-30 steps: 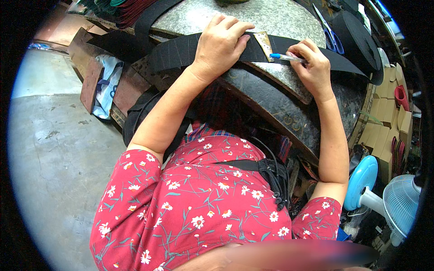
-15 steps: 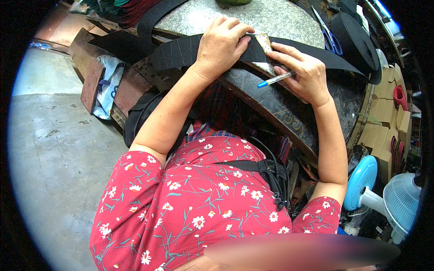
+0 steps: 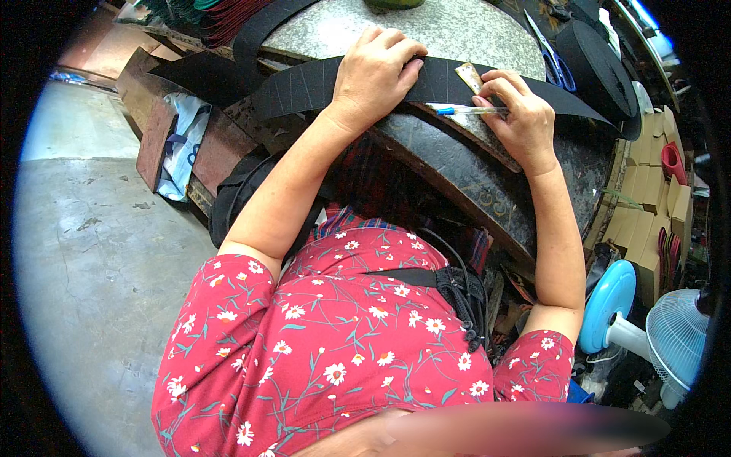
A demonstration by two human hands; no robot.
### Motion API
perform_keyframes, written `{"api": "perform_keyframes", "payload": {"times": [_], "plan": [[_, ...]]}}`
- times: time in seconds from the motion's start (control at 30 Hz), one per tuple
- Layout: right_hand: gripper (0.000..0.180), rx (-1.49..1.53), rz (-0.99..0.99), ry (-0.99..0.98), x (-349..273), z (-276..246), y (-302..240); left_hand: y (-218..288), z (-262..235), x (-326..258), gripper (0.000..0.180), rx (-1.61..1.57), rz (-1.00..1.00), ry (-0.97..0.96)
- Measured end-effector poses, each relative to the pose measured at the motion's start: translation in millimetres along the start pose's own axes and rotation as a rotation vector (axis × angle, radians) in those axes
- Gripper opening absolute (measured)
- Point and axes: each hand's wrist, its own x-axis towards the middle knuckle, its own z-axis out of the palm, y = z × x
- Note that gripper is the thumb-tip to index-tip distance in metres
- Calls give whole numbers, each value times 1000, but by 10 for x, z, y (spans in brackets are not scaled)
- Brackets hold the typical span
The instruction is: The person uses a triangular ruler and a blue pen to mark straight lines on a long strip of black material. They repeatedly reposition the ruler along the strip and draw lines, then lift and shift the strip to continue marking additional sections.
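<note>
A long black strip of material with faint pale lines drawn across it lies curved along the near edge of a speckled grey slab. My left hand rests on the strip, fingers bent and thumb closed toward them, gripping it. Just right of it, my right hand holds a clear pen with a blue tip, lying nearly level. Between that hand's thumb and fingers is also a small flat, worn, whitish-brown piece with dark spots, tilted over the strip. Its lower end is hidden by the fingers.
Blue-handled scissors and a roll of black strip sit at the far right. Cardboard boxes and a blue-and-white fan stand on the right. A light-blue bag hangs at the left.
My right hand has shifted slightly right, carrying the small flat piece away from my left hand. The pen has swung from slanted to nearly level. My left hand stays in place.
</note>
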Motion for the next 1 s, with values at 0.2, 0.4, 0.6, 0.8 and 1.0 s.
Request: {"api": "perform_keyframes", "payload": {"times": [0.2, 0.4, 0.6, 0.8, 1.0], "plan": [[17, 16, 6, -3, 4, 14, 7, -13, 10, -11, 12, 0, 5, 1], [17, 31, 13, -7, -4, 11, 23, 15, -27, 10, 15, -29, -10, -21], [17, 75, 39, -33, 11, -11, 9, 333, -119, 39, 31, -8, 182, -47], [14, 140, 51, -7, 6, -42, -15, 401, 16, 124, 30, -109, 88, -153], [15, 132, 41, -6, 0, -48, -28, 373, 61, 53, 35, -94, 38, -171]]}}
